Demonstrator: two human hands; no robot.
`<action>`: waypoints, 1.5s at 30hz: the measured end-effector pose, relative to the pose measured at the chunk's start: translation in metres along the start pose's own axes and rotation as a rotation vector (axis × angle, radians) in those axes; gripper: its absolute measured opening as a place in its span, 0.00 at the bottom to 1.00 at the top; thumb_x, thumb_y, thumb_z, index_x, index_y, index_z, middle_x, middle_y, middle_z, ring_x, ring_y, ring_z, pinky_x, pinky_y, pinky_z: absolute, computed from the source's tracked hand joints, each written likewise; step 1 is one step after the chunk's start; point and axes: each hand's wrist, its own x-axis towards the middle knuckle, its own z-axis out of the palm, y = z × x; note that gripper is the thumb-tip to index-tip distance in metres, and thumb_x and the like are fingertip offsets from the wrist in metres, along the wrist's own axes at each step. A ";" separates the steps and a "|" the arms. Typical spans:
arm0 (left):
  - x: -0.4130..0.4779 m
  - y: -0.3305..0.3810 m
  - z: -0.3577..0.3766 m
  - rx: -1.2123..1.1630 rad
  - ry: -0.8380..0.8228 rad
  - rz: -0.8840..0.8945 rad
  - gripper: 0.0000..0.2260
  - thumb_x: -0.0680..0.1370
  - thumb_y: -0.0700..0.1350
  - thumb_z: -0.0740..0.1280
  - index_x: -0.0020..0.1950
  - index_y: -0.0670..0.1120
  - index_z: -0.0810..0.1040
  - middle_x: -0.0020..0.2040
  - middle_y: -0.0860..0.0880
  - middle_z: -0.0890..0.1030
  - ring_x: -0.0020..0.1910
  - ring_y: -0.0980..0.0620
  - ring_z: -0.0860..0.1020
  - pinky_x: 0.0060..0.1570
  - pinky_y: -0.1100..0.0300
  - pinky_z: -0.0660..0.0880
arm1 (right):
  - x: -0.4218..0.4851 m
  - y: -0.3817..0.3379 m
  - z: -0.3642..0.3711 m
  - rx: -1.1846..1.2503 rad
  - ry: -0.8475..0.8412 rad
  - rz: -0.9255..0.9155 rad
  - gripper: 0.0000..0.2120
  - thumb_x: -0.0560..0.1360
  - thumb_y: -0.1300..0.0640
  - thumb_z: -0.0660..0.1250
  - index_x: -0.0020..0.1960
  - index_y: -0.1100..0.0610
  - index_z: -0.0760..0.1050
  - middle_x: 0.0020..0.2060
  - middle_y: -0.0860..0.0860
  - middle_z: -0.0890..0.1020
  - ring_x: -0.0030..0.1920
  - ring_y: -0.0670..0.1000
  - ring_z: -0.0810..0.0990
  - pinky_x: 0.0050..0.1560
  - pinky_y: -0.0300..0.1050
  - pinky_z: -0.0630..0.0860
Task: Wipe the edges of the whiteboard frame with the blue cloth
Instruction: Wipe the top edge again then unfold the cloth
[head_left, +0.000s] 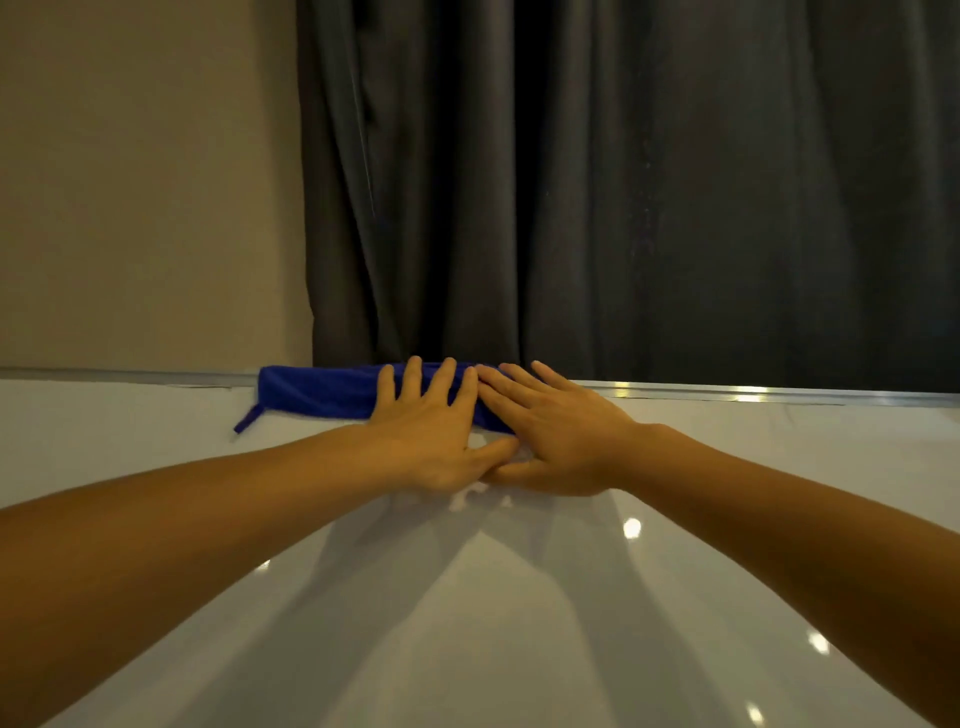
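The blue cloth (317, 395) is folded over the top edge of the whiteboard's silver frame (753, 396), with a small loop hanging at its left end. My left hand (431, 431) lies flat on the cloth, fingers spread and reaching over the frame's top. My right hand (556, 436) presses on the cloth's right end, its fingertips touching those of the left hand. Both thumbs meet on the white board surface (467, 597) below the cloth. The cloth's right part is hidden under the hands.
A dark grey curtain (623, 182) hangs behind the board at centre and right. A beige wall (145, 182) fills the left. The frame's top edge runs left and right across the whole view.
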 end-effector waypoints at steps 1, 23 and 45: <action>0.003 0.010 -0.003 -0.006 -0.009 0.037 0.45 0.70 0.76 0.45 0.78 0.52 0.38 0.80 0.48 0.42 0.77 0.38 0.41 0.71 0.38 0.36 | -0.009 0.008 0.000 0.000 -0.006 0.021 0.44 0.72 0.25 0.45 0.78 0.51 0.40 0.78 0.49 0.47 0.77 0.50 0.44 0.72 0.46 0.34; 0.077 0.222 -0.001 -0.019 0.070 0.356 0.45 0.65 0.76 0.36 0.78 0.55 0.36 0.80 0.52 0.38 0.78 0.43 0.39 0.74 0.42 0.38 | -0.223 0.220 0.043 0.070 -0.150 0.571 0.32 0.64 0.19 0.35 0.61 0.25 0.23 0.77 0.45 0.35 0.75 0.54 0.33 0.71 0.56 0.34; 0.212 0.565 0.018 0.021 0.056 0.508 0.47 0.62 0.79 0.35 0.76 0.58 0.33 0.78 0.51 0.32 0.76 0.42 0.33 0.72 0.40 0.35 | -0.440 0.475 0.105 0.202 -0.124 0.905 0.44 0.57 0.16 0.35 0.69 0.30 0.30 0.76 0.43 0.32 0.75 0.53 0.33 0.69 0.63 0.30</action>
